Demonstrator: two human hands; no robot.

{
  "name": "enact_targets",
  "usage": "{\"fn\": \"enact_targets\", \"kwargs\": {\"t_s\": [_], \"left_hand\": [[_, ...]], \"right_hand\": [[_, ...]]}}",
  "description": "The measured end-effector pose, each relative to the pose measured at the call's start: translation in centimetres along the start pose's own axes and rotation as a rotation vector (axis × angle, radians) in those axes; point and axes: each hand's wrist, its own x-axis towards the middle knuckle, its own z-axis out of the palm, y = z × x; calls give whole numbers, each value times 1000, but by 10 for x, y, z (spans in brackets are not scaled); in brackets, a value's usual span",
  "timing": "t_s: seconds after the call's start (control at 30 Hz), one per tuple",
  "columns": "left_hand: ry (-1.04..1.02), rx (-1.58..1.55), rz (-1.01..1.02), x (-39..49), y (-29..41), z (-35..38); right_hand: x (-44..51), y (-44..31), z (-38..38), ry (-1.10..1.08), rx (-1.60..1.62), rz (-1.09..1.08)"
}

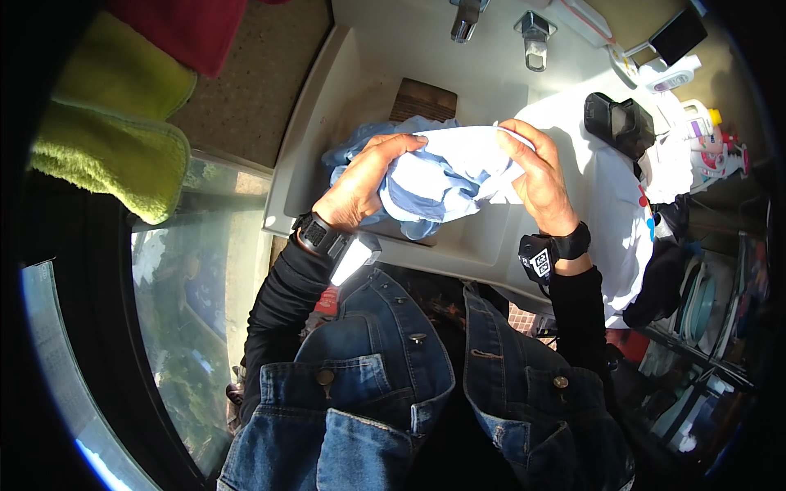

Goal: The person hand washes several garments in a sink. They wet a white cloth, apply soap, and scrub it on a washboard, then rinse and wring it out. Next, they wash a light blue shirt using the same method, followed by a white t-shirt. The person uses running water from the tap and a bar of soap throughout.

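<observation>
A light blue cloth garment (pixel 430 178), brightly lit by the sun, is stretched between my two hands over a laundry sink (pixel 497 245). My left hand (pixel 362 178) grips its left part, the thumb lying on top. At the right, my right hand (pixel 537 169) pinches its upper edge between thumb and fingers. More of the blue fabric (pixel 362 138) lies bunched in the basin behind my left hand; whether it is the same piece I cannot tell. A brown ridged board (pixel 424 100) rests in the sink beyond the cloth. Both wrists carry black strapped devices.
Two metal taps (pixel 535 40) are at the sink's back. A black plastic object (pixel 619 124) and white cloth (pixel 620 233) lie on the right, beside detergent bottles (pixel 712 144). Green towels (pixel 116 159) and a red cloth (pixel 184 30) hang at the left, above a window (pixel 184 294).
</observation>
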Motion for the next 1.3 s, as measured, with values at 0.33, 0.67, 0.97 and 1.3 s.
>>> {"fn": "enact_targets", "kwargs": {"t_s": [0.33, 0.67, 0.97, 1.3], "left_hand": [[-279, 574, 472, -7, -20, -30], [-243, 563, 549, -14, -26, -25], [-375, 219, 326, -7, -12, -1], [-408, 117, 263, -8, -9, 8]], "right_hand": [[-1, -6, 0, 47, 292, 60], [-7, -5, -1, 131, 283, 40], [-2, 4, -13, 163, 276, 75], [5, 9, -24, 27, 336, 51]]}}
